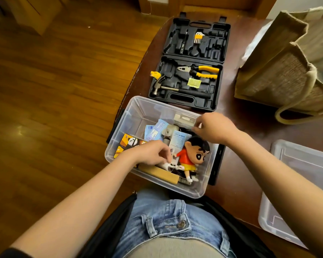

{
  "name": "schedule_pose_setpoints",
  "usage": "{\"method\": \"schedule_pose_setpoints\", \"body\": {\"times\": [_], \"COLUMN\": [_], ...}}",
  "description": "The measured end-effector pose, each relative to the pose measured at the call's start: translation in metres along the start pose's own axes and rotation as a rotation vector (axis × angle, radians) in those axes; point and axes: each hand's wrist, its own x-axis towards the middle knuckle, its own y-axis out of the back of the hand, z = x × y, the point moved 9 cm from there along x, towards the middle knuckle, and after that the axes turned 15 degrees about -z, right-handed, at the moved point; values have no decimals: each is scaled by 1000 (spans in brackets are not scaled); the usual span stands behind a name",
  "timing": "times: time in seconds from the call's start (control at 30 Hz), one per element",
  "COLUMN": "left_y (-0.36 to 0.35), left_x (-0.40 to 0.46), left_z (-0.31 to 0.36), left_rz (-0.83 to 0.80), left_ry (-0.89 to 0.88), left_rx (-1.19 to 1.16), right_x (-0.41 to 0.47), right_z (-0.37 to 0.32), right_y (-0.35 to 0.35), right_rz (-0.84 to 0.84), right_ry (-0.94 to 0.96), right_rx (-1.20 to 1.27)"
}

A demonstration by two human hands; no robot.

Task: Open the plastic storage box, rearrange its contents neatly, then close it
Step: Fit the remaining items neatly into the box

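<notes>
You are working in the open storage box [138, 116] at the table edge against your lap: your left hand [153, 152] is pinching small white bits beside the figurine [192, 155], your right hand [215, 127] is pinching a carded packet [185, 119]. Tugging either risks toppling the figurine, which is lying head away from you, long axis roughly front-to-back.

Both hands [153, 152] inside open storage box [138, 108]
</notes>
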Motion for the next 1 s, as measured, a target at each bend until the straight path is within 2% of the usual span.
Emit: {"method": "schedule_pose_setpoints", "body": {"times": [0.1, 0.2, 0.37, 0.43, 0.53, 0.7, 0.8, 1.0], "left_y": [3, 20, 76, 94, 106, 103, 100, 101], "left_x": [4, 1, -12, -9, 7, 38, 52, 60], "left_z": [-1, -7, -38, -46, -54, -70, -73, -73], "left_rz": [1, 78, 381, 437, 397, 178, 76, 14], "left_ry": [3, 13, 167, 219, 276, 333, 323, 352], "left_rx": [-36, -47, -62, -53, -21, 84, 173, 335], "right_x": [1, 13, 52, 69, 93, 120, 123, 119], "right_z": [-29, -54, -89, -96, -102, -102, -110, -119], "right_y": [0, -9, -36, -48, -57, -77, -71, -59], "right_rz": [3, -29, -169, -228, -250, -338, -257, -189], "right_ry": [182, 282, 299, 256, 190, 119, 133, 143], "right_rx": [145, 201, 52, -33, -141, -239, -322, -391]}}
